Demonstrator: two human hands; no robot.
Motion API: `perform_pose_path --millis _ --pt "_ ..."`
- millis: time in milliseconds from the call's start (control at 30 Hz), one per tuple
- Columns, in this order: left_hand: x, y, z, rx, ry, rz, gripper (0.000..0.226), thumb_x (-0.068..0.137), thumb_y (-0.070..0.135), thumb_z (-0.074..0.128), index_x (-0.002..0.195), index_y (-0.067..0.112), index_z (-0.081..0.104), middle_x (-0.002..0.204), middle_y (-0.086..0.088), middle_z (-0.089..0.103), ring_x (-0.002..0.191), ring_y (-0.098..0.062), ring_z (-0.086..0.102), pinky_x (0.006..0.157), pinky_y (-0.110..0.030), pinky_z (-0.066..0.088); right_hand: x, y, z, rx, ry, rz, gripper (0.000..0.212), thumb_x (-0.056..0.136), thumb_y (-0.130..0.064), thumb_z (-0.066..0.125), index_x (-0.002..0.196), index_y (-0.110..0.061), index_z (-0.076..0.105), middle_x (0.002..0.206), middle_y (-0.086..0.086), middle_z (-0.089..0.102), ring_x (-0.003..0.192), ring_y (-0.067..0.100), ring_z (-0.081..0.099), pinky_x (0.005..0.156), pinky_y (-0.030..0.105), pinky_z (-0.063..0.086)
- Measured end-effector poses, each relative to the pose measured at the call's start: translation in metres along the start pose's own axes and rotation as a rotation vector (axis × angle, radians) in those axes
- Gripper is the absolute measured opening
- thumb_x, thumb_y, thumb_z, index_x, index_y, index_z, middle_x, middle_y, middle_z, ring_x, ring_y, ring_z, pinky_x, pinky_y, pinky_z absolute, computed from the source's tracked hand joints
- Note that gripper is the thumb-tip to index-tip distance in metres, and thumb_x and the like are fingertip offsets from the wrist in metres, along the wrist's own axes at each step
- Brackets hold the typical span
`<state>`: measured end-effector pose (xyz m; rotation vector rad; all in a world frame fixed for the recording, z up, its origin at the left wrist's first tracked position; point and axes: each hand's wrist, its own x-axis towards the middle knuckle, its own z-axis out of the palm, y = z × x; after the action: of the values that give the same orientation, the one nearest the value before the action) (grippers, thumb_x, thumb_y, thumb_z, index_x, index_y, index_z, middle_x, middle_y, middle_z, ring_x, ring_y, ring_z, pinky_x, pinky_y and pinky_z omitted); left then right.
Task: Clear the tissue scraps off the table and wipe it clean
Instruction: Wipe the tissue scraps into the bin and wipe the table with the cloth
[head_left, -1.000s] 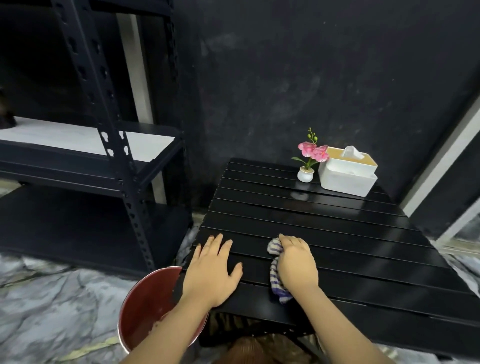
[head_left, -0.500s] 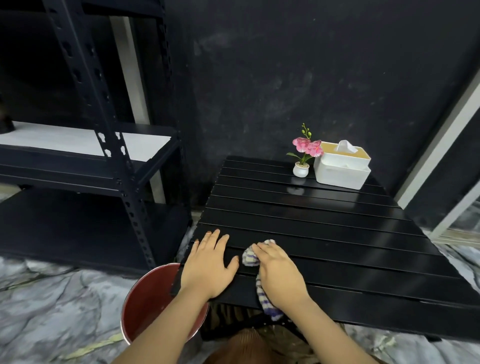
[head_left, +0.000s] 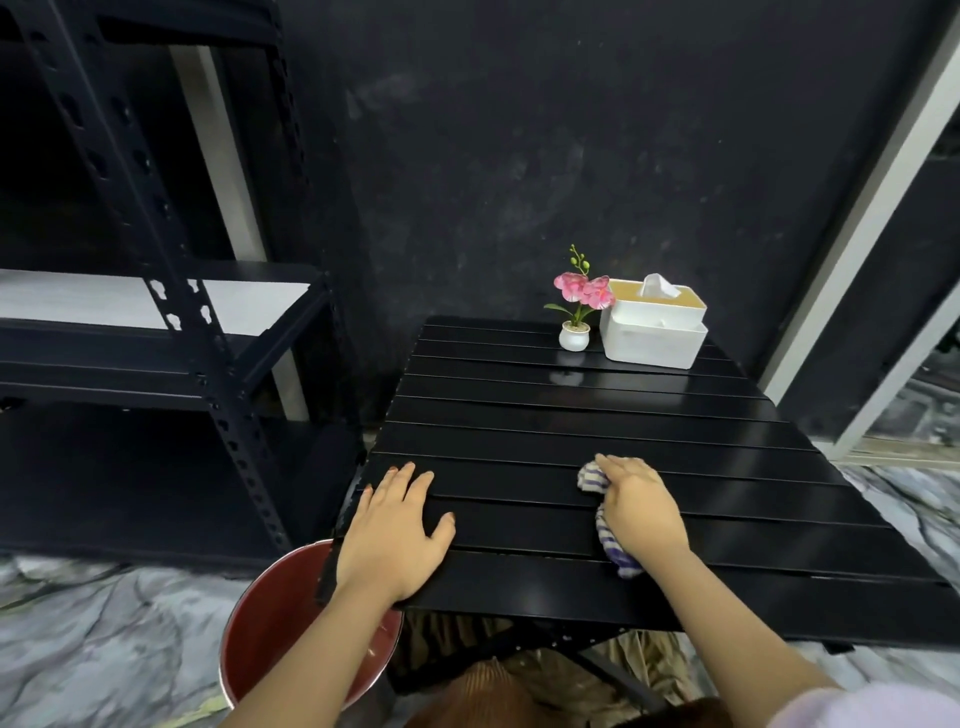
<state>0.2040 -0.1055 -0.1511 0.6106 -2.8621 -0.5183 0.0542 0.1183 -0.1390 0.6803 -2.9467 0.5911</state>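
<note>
A black slatted table (head_left: 597, 426) fills the middle of the view. My right hand (head_left: 641, 506) presses a purple-and-white striped cloth (head_left: 610, 545) flat on the near part of the tabletop, the cloth bunched under the palm with ends sticking out front and back. My left hand (head_left: 395, 530) lies flat, fingers spread, on the table's near left corner and holds nothing. A red bucket (head_left: 270, 629) stands on the floor just below that corner. No tissue scraps show on the tabletop.
A white tissue box (head_left: 654, 330) and a small white pot with pink flowers (head_left: 576, 312) stand at the table's far edge by the dark wall. A black metal shelf rack (head_left: 171, 332) stands to the left. Marble-patterned floor surrounds the table.
My right hand has slid the cloth to the right along the slats, away from the left hand. The left hand has stayed on the near left corner.
</note>
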Motion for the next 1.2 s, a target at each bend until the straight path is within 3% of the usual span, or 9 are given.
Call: perform_pose_path --millis 267,467,700,933,1200 --pt "-0.002 0.0 -0.001 0.007 0.004 -0.006 0.062 0.09 0.053 0.035 0.145 0.027 0.024 0.157 0.003 0.018 0.146 -0.014 0.009 0.12 -0.036 0.008 -0.031 -0.034 0.013 0.098 -0.06 -0.258 0.047 0.091 -0.008 0.036 0.136 -0.021 0.043 0.145 0.001 0.043 0.138 0.017 0.028 0.114 0.023 0.016" --pt "-0.006 0.001 -0.007 0.017 -0.01 -0.016 0.061 0.09 0.053 0.038 0.145 0.028 0.026 0.157 0.004 0.019 0.146 -0.015 0.01 0.12 -0.038 0.008 -0.057 -0.007 -0.006 0.124 -0.051 -0.25 0.043 0.093 -0.01 0.038 0.133 -0.022 0.046 0.143 -0.002 0.045 0.137 0.013 0.031 0.115 0.021 0.017" --pt "-0.017 -0.026 -0.023 -0.023 -0.036 -0.091 0.065 0.09 0.055 0.039 0.146 0.027 0.023 0.158 0.005 0.015 0.146 -0.015 0.008 0.119 -0.038 0.008 -0.064 0.061 -0.04 0.091 -0.007 -0.016 0.04 0.09 -0.004 0.046 0.127 -0.015 0.053 0.136 0.007 0.053 0.133 0.023 0.039 0.113 0.03 0.026" --pt "-0.016 -0.026 -0.02 -0.101 -0.009 -0.093 0.066 0.091 0.05 0.042 0.147 0.022 0.022 0.158 0.004 0.014 0.146 -0.015 0.008 0.12 -0.035 0.007 -0.058 0.139 -0.072 0.071 0.112 0.291 0.038 0.079 0.011 0.051 0.114 0.0 0.062 0.121 0.022 0.062 0.113 0.039 0.054 0.103 0.044 0.037" --pt "-0.013 -0.026 -0.016 -0.07 0.009 -0.094 0.065 0.091 0.048 0.041 0.147 0.021 0.021 0.158 0.003 0.015 0.146 -0.015 0.008 0.12 -0.034 0.006 -0.028 0.117 -0.063 0.036 0.174 0.384 0.038 0.084 -0.001 0.045 0.12 -0.005 0.059 0.12 0.021 0.063 0.11 0.038 0.056 0.096 0.04 0.043"
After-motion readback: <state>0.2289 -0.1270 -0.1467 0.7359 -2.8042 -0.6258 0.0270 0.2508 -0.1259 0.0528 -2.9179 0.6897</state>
